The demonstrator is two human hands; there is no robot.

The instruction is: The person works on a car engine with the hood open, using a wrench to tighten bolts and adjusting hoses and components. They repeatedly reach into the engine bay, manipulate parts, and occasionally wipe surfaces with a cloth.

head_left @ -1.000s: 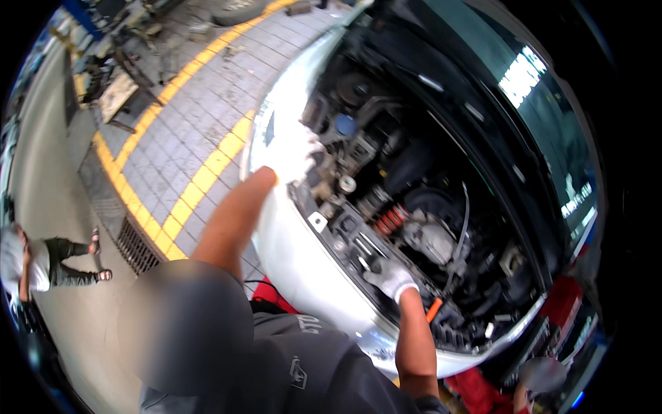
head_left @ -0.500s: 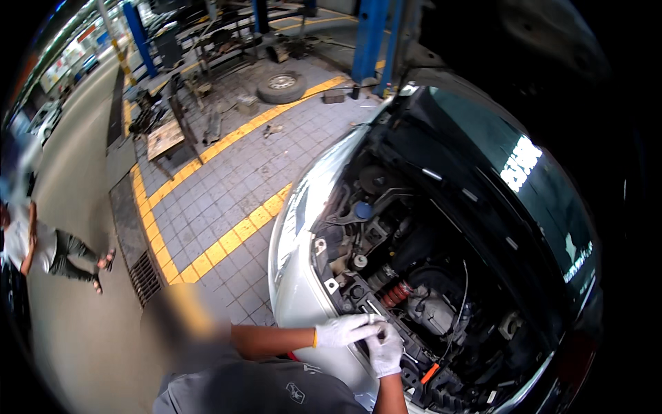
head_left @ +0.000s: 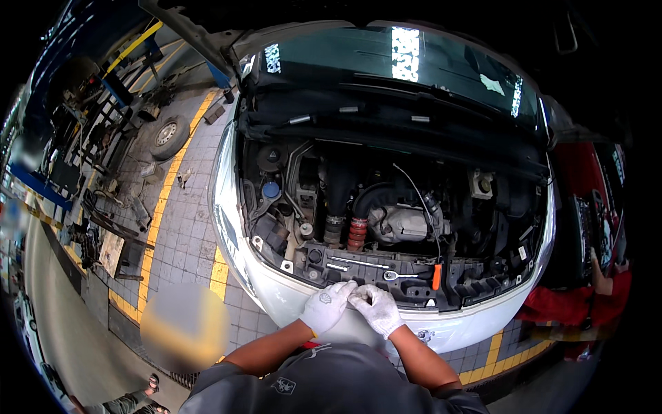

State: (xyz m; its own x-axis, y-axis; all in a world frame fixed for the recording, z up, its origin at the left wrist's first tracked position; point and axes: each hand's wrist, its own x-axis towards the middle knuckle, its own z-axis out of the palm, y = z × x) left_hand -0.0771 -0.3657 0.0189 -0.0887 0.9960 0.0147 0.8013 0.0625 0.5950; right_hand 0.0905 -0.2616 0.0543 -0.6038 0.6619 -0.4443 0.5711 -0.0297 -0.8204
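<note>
My left hand [head_left: 324, 308] and my right hand [head_left: 376, 310], both in white knit gloves, meet at the front edge of a white car's [head_left: 289, 297] open engine bay, fingers closed together; whatever is between them is too hidden to make out. Just beyond them on the front panel lie a long extension bar [head_left: 362, 263], a shorter bar [head_left: 338, 267], a ratchet [head_left: 392, 275] and a tool with an orange handle [head_left: 436, 277]. Red ribbed hose [head_left: 357, 234], a silver housing [head_left: 407, 224] and a blue cap [head_left: 271, 189] show deeper in the bay.
At left are a loose wheel [head_left: 168, 136], a blue lift post [head_left: 41, 186], scattered parts and a wooden board [head_left: 111, 250]. A person's sandalled foot [head_left: 152, 386] shows lower left. Beside a red vehicle [head_left: 576, 200] at right is someone in red [head_left: 600, 297]. The raised hood overhangs above.
My left hand has left the bay's left side and joined my right hand at the front edge, both nearer me. The view has turned to face the car squarely.
</note>
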